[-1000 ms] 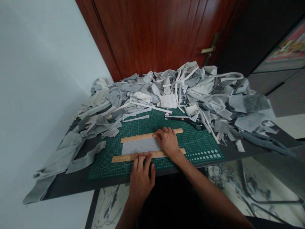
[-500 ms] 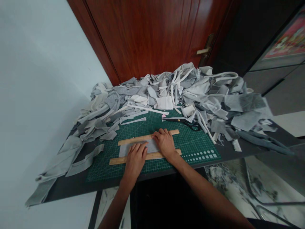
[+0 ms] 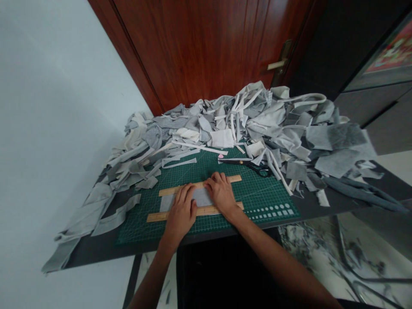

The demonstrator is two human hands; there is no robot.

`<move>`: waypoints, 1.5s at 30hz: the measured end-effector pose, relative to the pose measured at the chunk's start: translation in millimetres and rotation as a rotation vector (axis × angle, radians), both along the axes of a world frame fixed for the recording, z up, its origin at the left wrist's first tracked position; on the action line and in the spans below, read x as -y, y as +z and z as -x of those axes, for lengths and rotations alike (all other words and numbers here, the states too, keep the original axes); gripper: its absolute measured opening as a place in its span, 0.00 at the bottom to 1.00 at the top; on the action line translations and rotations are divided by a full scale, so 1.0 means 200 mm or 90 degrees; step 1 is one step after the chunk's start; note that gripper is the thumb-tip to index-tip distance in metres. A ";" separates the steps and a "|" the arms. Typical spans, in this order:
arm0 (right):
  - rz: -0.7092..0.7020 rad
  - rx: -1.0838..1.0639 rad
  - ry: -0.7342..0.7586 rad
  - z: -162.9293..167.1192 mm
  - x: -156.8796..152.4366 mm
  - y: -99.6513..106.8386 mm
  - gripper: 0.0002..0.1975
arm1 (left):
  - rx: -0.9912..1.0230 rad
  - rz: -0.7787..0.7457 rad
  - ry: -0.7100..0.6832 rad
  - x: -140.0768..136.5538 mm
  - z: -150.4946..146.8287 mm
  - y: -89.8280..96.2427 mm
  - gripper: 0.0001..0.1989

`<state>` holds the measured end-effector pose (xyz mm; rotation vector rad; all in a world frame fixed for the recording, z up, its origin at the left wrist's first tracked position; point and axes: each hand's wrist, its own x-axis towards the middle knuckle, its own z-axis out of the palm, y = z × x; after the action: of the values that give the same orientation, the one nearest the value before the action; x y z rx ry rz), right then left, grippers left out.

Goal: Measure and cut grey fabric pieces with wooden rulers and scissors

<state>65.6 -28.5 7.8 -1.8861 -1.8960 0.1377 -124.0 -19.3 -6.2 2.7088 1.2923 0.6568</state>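
A piece of light grey cloth [image 3: 202,197] lies on the green cutting mat [image 3: 260,191]. One wooden ruler [image 3: 166,191] rests along its far edge, and a second wooden ruler [image 3: 156,217] crosses its near edge. My left hand [image 3: 182,209] lies over the cloth and near ruler, palm down, fingers stretched out to the far ruler. Over the right part of the cloth, my right hand [image 3: 222,192] has its fingers bent and pressed together at the far ruler. Its fingertips are partly hidden. Both hands cover parts of the cloth.
Black-handled scissors [image 3: 261,169] lie on the mat beyond my right hand. Heaped grey and white cloth scraps [image 3: 193,122] fill the back and sides of the dark table [image 3: 93,249]. Behind stands a brown wooden door [image 3: 199,51], with a wall [image 3: 58,107] at left.
My left hand has slid forward, its fingers moving from the cloth to the far ruler. My right hand stays at the far ruler. The view has shifted slightly.
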 end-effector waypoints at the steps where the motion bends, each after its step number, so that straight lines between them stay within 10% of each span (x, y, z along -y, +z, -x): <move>1: -0.006 0.000 0.006 0.00 0.00 0.00 0.11 | -0.001 -0.001 0.000 0.00 0.00 0.00 0.23; 28: -0.037 0.070 0.210 -0.17 0.03 -0.01 0.12 | 0.032 -0.026 0.031 0.03 0.00 0.04 0.14; 45: -0.027 0.098 0.168 -0.16 0.23 0.12 0.09 | 0.050 -0.086 0.097 0.04 0.00 0.00 0.11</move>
<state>97.6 -73.9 30.9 -1.6539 -2.2281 0.0355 -124.9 -27.7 -6.7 2.6749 1.4963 0.8876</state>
